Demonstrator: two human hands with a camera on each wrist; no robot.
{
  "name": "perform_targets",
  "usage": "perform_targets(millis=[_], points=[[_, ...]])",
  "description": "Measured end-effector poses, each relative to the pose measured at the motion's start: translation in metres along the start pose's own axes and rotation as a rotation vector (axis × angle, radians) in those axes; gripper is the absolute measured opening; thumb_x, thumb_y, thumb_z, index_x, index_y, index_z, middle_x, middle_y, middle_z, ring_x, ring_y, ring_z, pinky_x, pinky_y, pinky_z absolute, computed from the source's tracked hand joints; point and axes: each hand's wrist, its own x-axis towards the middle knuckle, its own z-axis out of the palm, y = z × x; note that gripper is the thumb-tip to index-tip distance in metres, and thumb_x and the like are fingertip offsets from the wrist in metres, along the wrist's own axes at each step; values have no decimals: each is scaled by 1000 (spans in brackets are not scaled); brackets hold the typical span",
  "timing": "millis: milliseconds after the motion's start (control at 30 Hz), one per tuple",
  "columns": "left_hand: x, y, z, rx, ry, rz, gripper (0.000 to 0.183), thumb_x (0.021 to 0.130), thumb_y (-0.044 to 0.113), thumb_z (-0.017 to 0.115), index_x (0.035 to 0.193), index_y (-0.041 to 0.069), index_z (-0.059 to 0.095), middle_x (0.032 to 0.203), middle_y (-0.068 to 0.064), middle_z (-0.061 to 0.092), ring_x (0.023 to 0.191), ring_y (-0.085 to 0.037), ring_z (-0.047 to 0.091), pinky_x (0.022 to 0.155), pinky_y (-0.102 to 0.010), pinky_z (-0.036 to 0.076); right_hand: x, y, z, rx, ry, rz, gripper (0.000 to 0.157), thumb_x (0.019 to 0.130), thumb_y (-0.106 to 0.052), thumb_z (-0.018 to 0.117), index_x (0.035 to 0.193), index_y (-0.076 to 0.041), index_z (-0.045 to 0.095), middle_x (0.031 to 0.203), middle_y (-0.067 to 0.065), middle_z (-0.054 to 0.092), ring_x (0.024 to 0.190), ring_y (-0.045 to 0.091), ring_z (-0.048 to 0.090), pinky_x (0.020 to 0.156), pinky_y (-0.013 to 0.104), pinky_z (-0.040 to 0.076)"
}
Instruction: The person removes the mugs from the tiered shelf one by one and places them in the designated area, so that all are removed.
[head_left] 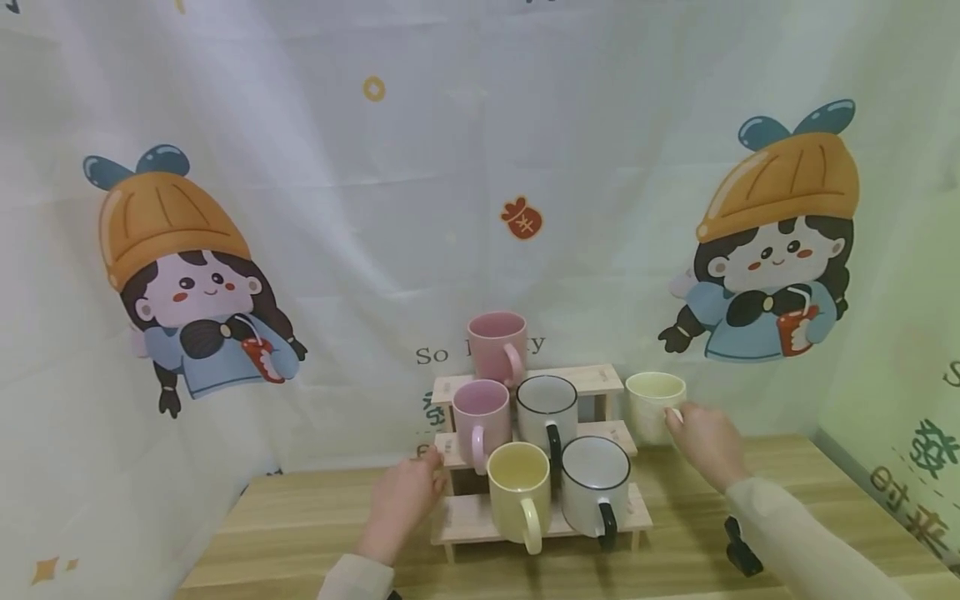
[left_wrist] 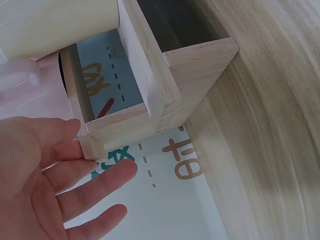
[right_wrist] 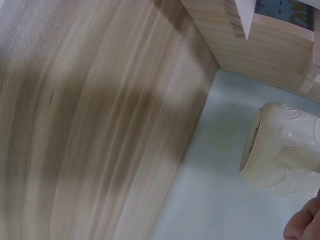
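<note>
A three-tier wooden stand (head_left: pixel 597 379) carries several mugs. My right hand (head_left: pixel 707 442) holds a cream mug (head_left: pixel 651 400) by its handle, in the air just right of the stand; the right wrist view shows the embossed side and base of this mug (right_wrist: pixel 285 150). My left hand (head_left: pixel 405 500) is at the stand's left side, thumb and forefinger pinching the end of the middle shelf (left_wrist: pixel 95 147), other fingers spread. A rose mug (head_left: pixel 491 342) stands on top, a pink mug (head_left: pixel 480 408) and a black-rimmed white mug (head_left: pixel 546 400) on the middle tier.
The bottom tier holds a yellow mug (head_left: pixel 517 492) and another black-rimmed white mug (head_left: pixel 595 483), handles facing me. The stand rests on a wood-grain table (head_left: pixel 300 533). Behind hangs a printed cloth (head_left: pixel 420 208). A small black object (head_left: pixel 741 550) lies below my right forearm.
</note>
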Motion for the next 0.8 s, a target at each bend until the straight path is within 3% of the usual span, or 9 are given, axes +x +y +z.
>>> perform_targets(millis=[300, 533, 800], points=[[-1, 0, 2, 1, 46, 20, 20, 85, 23, 69, 99, 12, 63, 80, -13, 70, 56, -26, 60, 42, -32, 44, -10, 3, 15, 22, 34, -4, 34, 90, -17, 54, 59, -6, 47, 51, 6, 47, 46, 23, 44, 42, 35, 35], [-1, -1, 1, -6, 18, -4, 21, 86, 24, 69, 102, 13, 63, 83, -12, 70, 58, -24, 59, 43, -32, 43, -17, 2, 21, 38, -41, 22, 33, 93, -17, 51, 62, -5, 48, 54, 6, 48, 48, 22, 45, 43, 35, 36], [-1, 0, 0, -1, 11, -14, 22, 86, 25, 68, 105, 14, 64, 82, -11, 70, 55, -21, 55, 43, -31, 41, -23, 5, 31, 28, -62, 30, 32, 92, -17, 52, 61, -6, 48, 53, 5, 47, 48, 21, 44, 43, 34, 36]])
